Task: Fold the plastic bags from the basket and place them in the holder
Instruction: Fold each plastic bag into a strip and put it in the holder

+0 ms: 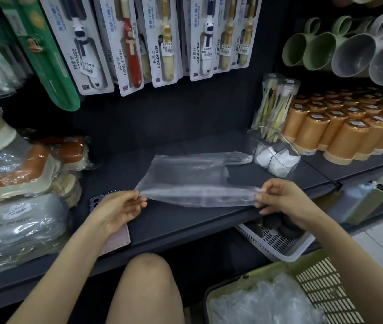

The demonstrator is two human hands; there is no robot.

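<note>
**Fig. 1. One bag mid-fold: task under way, far from finished.**
The left hand (120, 208) and right hand (277, 197) each pinch one end of the near edge of a clear plastic bag (193, 178), stretched flat on the dark shelf (186, 225). The clear holder (296, 153), far right, contains white bundles — apparently folded bags. The green basket (321, 281), near right, holds a heap of loose bags (267, 300) — much folding evidently remains.
</note>
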